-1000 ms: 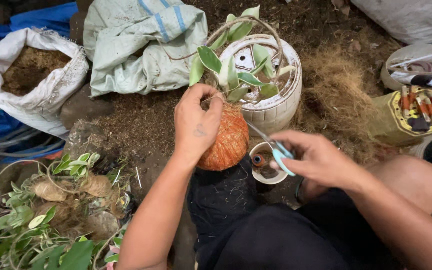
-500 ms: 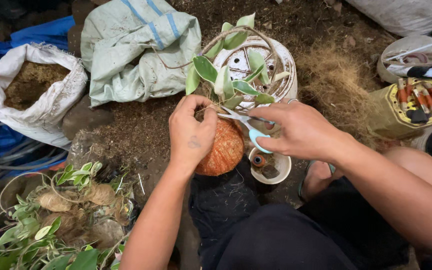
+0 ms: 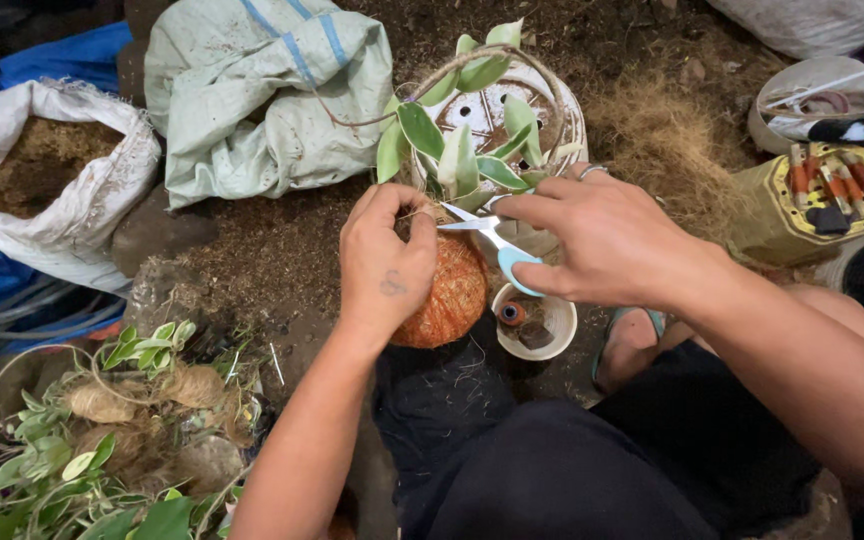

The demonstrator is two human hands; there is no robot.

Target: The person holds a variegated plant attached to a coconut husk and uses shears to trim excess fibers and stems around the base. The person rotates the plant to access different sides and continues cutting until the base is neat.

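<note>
Left hand (image 3: pixel 384 262) pinches thread atop the orange-wrapped ball (image 3: pixel 444 292), fingers closed; right hand (image 3: pixel 592 240) grips the scissors (image 3: pixel 492 242), blades at the thread. Risk, I'd say: blades nicking those fingertips or a leaf (image 3: pixel 420 130).

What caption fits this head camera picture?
Left hand steadies an orange thread-wrapped root ball; right hand holds light-blue-handled scissors.
</note>
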